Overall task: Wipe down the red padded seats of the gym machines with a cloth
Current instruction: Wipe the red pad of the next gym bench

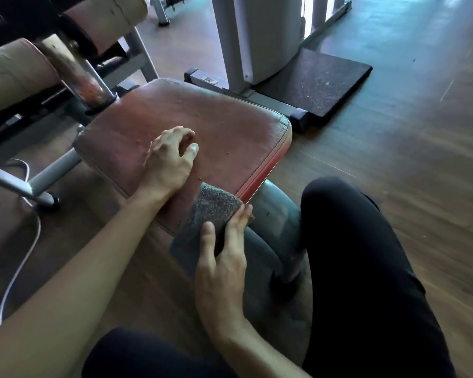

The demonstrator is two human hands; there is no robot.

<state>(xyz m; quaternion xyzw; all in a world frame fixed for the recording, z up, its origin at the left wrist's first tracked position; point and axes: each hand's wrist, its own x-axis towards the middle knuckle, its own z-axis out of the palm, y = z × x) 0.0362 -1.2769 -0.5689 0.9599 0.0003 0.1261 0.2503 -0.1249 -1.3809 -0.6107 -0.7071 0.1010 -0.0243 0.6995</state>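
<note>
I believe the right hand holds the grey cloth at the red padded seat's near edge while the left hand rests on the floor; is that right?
No: the head view shows the left hand resting on the red padded seat; the right hand does hold the grey cloth.

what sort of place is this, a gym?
Most likely a gym: a worn red padded seat on a metal frame, roller pads at upper left, and a white machine column beside a black rubber mat.
</note>
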